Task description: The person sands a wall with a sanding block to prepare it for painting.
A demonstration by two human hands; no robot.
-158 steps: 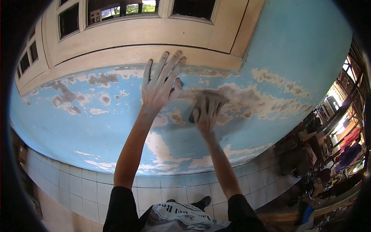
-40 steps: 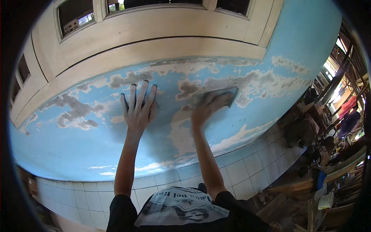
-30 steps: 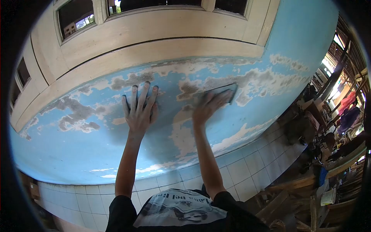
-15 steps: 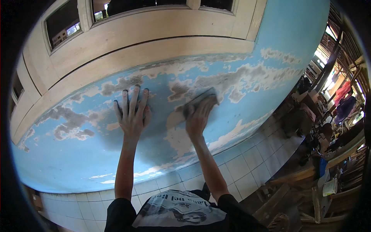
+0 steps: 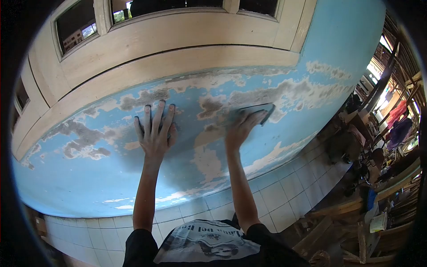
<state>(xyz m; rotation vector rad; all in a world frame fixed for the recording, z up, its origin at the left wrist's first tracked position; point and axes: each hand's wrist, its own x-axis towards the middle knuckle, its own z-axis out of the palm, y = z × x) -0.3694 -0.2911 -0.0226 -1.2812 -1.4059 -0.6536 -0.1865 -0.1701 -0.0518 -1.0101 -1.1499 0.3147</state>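
A light blue wall with peeled grey and whitish patches spreads below a cream window frame. My left hand lies flat on it, fingers spread, with nothing in its grasp. To the right, my right hand presses a dark, flat pad against the wall, beside a large grey patch. The hand and pad are smeared by motion, and the palm side is hidden.
White tiles run along the foot of the wall. Wooden beams, a white container and hanging red cloth are on the right. Glass panes sit in the frame above.
My right hand has moved to the right along the wall with the pad, which is now turned differently. My left hand stays at the same place on the wall. The view has shifted slightly.
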